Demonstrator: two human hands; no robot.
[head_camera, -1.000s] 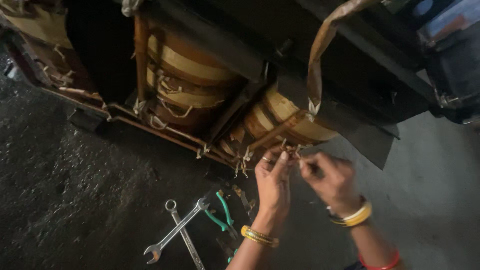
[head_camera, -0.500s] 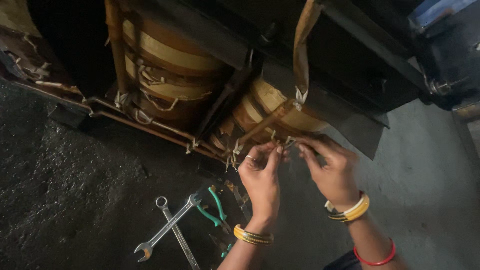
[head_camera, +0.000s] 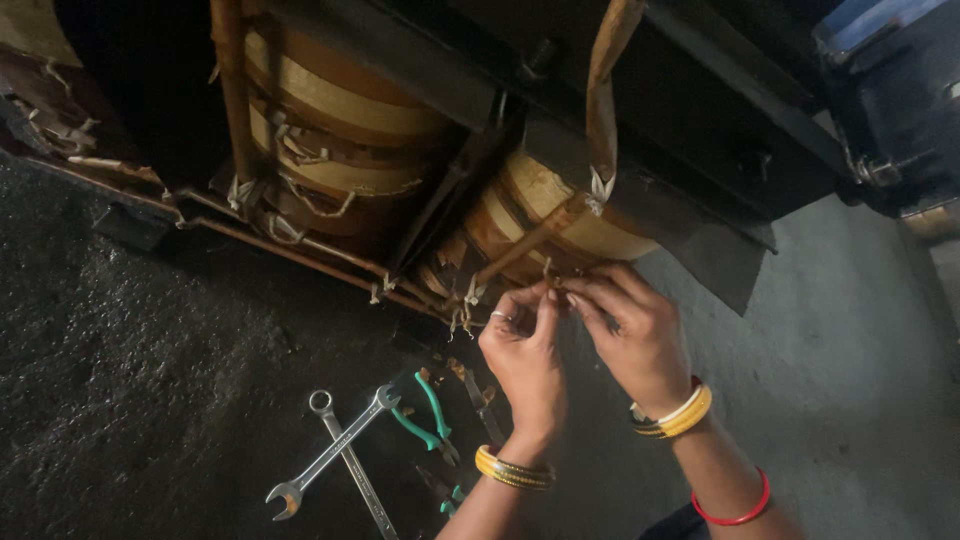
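Tying looks like the step in hand: the left hand (head_camera: 525, 360) and right hand (head_camera: 630, 335) each pinch a thin cord end (head_camera: 556, 288) at the lower edge of the banded coil (head_camera: 560, 215). Next, a firm, even pull probably.

Left hand (head_camera: 525, 350) and right hand (head_camera: 630, 335) met fingertip to fingertip on a pale tie string (head_camera: 556, 285) at the tape-wrapped coil (head_camera: 545, 215). Two crossed spanners (head_camera: 335, 455) and green-handled pliers (head_camera: 425, 415) lay on the floor (head_camera: 130, 400).
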